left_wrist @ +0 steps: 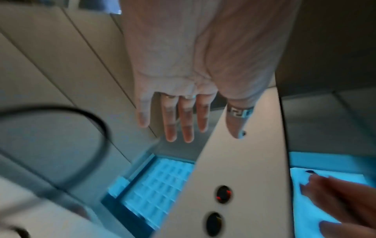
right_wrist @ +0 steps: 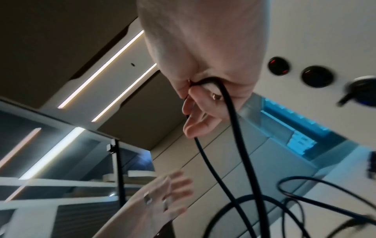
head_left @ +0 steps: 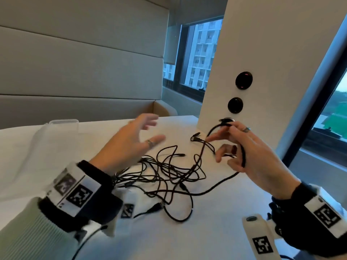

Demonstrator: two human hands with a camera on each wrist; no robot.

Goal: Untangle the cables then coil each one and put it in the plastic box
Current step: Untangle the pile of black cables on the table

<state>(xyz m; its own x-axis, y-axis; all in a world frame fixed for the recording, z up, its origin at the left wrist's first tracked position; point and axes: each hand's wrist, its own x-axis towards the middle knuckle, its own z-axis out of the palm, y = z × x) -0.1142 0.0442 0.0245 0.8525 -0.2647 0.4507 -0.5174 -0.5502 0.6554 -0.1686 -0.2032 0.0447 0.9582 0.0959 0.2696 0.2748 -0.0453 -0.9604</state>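
A tangle of thin black cables lies on the white table between my hands. My right hand is raised at the right and grips a loop of black cable; the strand runs over its fingers and drops back to the heap. In the right wrist view the same cable passes through the curled fingers. My left hand hovers above the heap's left side, fingers spread and holding nothing, as the left wrist view confirms. The clear plastic box stands at the table's far left.
A white pillar with two round black sockets rises at the table's far right edge, just behind my right hand. A padded wall lies behind and windows to the right. Loose connector ends lie near the pillar base.
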